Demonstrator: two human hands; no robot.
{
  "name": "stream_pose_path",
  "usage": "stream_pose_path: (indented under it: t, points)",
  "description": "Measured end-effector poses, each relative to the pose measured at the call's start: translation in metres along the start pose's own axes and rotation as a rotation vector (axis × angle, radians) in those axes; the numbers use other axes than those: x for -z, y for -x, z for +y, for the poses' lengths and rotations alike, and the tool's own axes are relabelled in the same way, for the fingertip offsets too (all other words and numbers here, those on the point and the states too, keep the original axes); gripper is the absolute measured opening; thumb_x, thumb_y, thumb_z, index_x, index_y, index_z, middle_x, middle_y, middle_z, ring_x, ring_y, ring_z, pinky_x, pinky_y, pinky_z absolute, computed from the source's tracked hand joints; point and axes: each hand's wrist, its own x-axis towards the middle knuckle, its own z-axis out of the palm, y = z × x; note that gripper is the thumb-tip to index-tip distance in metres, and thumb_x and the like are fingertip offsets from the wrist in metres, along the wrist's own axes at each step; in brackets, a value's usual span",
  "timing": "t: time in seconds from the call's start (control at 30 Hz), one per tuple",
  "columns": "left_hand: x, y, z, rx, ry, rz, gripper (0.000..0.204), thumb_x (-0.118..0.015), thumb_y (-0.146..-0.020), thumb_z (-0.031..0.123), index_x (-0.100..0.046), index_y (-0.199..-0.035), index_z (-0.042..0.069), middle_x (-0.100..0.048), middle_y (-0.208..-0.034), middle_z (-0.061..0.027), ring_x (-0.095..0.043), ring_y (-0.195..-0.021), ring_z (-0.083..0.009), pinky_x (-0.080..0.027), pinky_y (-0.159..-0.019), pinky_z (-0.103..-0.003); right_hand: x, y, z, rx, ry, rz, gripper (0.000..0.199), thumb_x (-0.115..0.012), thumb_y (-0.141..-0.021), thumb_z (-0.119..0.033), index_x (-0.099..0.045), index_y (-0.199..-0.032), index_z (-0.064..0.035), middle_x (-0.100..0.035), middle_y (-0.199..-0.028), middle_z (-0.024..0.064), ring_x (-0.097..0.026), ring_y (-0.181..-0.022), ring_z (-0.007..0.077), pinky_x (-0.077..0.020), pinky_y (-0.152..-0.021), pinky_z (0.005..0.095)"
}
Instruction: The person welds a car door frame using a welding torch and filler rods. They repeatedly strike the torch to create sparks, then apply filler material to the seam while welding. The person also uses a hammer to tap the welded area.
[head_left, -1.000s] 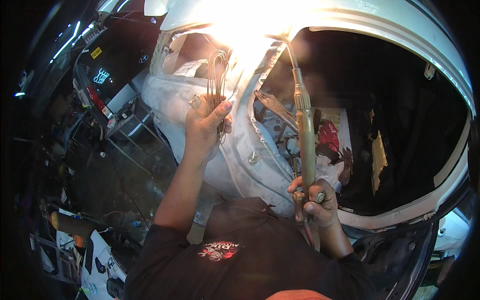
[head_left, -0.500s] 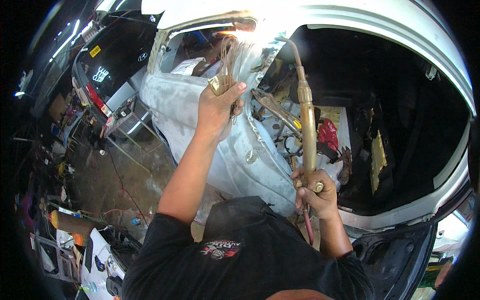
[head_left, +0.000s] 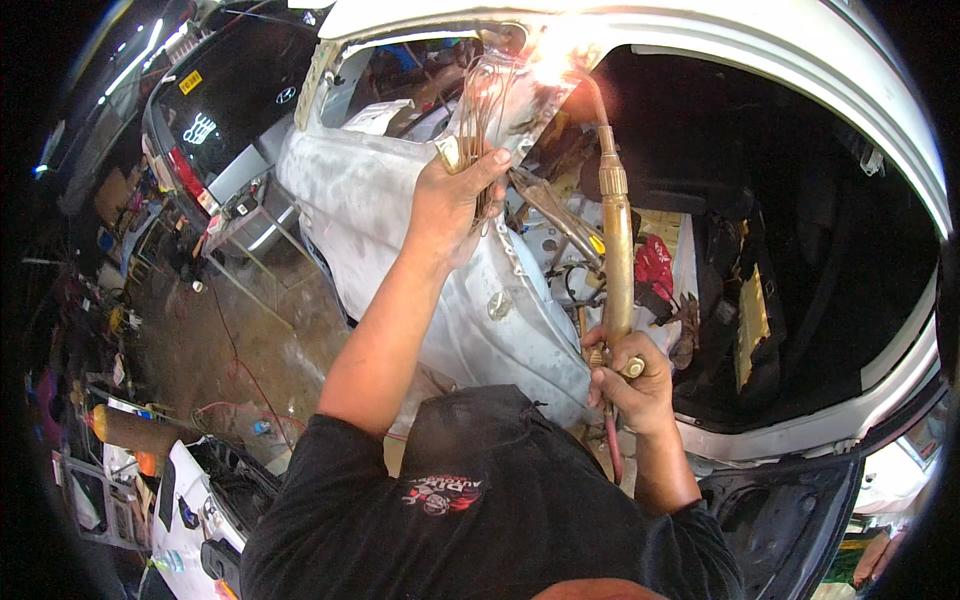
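My right hand (head_left: 635, 385) is closed around the valve end of a brass gas welding torch (head_left: 618, 260), with a reddish hose (head_left: 613, 450) below it. The torch's bent copper tip meets a bright flame (head_left: 550, 66) at the white car's pillar, just under the roof edge. My left hand (head_left: 447, 205) grips a bundle of thin, looped welding wire (head_left: 484, 105) whose upper end reaches up beside the flame. A yellowish flat piece (head_left: 447, 153) sticks out by my left thumb. Glare hides the exact spot where wire, flame and metal meet.
The sanded grey-white rear panel (head_left: 370, 230) of the car lies beneath my left arm. Through the door opening, a red cloth (head_left: 655, 265) and tools lie inside. A dark car (head_left: 230, 110) stands at left, beside a metal-framed stand (head_left: 245, 235). A thin red cable crosses the floor.
My left hand has shifted right with the wire bundle. The bright glow sits farther right, nearer the torch tip. My right hand keeps nearly the same place on the torch.
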Motion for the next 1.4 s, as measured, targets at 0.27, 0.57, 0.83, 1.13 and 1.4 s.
stream_pose_path:
  t: [0.27,0.57,0.83,1.13,1.4]
  points:
    - [0.0021,-0.0023,-0.0025,0.008,0.004,-0.007,0.025,-0.082,-0.091,0.016,-0.062,-0.104,0.006,-0.065,-0.088,-0.0014,-0.059,-0.067,-0.0092,-0.047,-0.054,-0.025,-0.0013,0.0037,0.0009,0.027,0.065,0.0,0.023,-0.065,-0.095,0.005,-0.048,-0.098,-0.0088,-0.062,-0.124,0.0255,-0.067,-0.063,0.0138,-0.0522,-0.049,0.0247]
    - [0.0031,-0.0044,-0.0051,0.042,0.038,-0.015,0.024,-0.082,-0.092,0.015,-0.063,-0.105,0.007,-0.066,-0.089,-0.0008,-0.059,-0.066,-0.0082,-0.047,-0.054,-0.024,-0.004,0.0043,0.0009,0.026,0.073,0.018,0.02,-0.067,-0.098,-0.001,-0.049,-0.097,-0.0082,-0.063,-0.124,0.0247,-0.066,-0.062,0.0131,-0.0509,-0.048,0.0244]
    - [0.0023,-0.006,-0.0058,0.034,0.048,-0.016,0.024,-0.082,-0.091,0.015,-0.063,-0.104,0.008,-0.065,-0.088,-0.0001,-0.059,-0.067,-0.0077,-0.046,-0.054,-0.023,-0.0066,0.0026,0.001,0.03,0.084,0.024,0.019,-0.067,-0.098,-0.001,-0.049,-0.099,-0.0084,-0.063,-0.124,0.0226,-0.066,-0.062,0.0117,-0.0507,-0.048,0.0244]
    - [-0.0001,-0.0054,-0.0046,0.044,0.051,-0.017,0.028,-0.082,-0.091,0.014,-0.06,-0.108,0.011,-0.06,-0.083,0.003,-0.058,-0.064,-0.0086,-0.044,-0.05,-0.022,-0.0055,0.0022,0.0006,0.032,0.091,0.016,0.02,-0.067,-0.098,-0.002,-0.048,-0.099,-0.0088,-0.063,-0.124,0.0234,-0.066,-0.062,0.0121,-0.0512,-0.048,0.0242]
    - [-0.0006,-0.0048,-0.0039,0.046,0.041,-0.012,0.027,-0.082,-0.091,0.014,-0.061,-0.108,0.011,-0.06,-0.084,0.0032,-0.058,-0.064,-0.0083,-0.044,-0.05,-0.021,-0.0057,0.0036,0.0016,0.022,0.061,0.015,0.02,-0.067,-0.099,-0.003,-0.048,-0.099,-0.0091,-0.062,-0.124,0.0243,-0.066,-0.062,0.0124,-0.0512,-0.048,0.0241]
